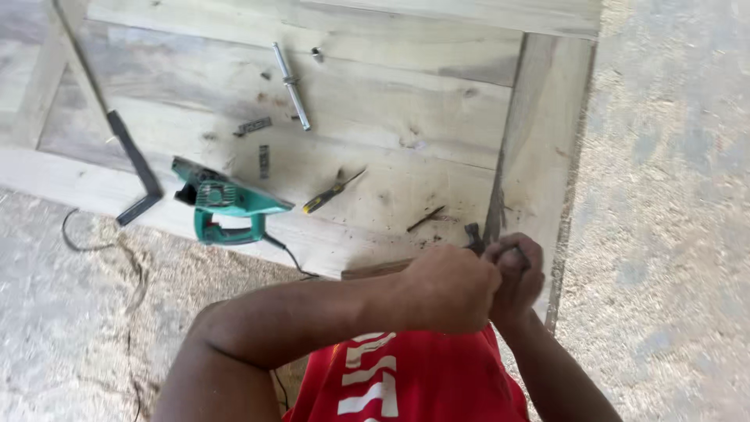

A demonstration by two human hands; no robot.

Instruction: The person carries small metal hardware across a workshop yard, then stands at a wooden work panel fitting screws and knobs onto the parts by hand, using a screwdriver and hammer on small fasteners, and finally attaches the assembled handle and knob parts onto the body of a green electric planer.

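Observation:
My two hands are pressed together at the near right corner of a pale wooden panel (pixel 367 117) that lies flat on the floor. My left hand (pixel 449 287) is clenched over a hammer whose dark claw head (pixel 473 233) sticks out above the knuckles. The hammer's wooden handle (pixel 375 270) runs left under my forearm. My right hand (pixel 517 273) is curled in a fist against the left hand, at the panel's upright frame board (pixel 539 133). A dark bit shows inside the fist, but I cannot make out what it is.
On the panel lie a green power planer (pixel 226 205) with a black cord, a yellow-handled screwdriver (pixel 332 194), a metal rod (pixel 291 76), a black L-shaped square (pixel 137 168), small metal pieces (pixel 254 125) and a loose nail (pixel 426 219). Sawdust covers the concrete floor (pixel 672 234).

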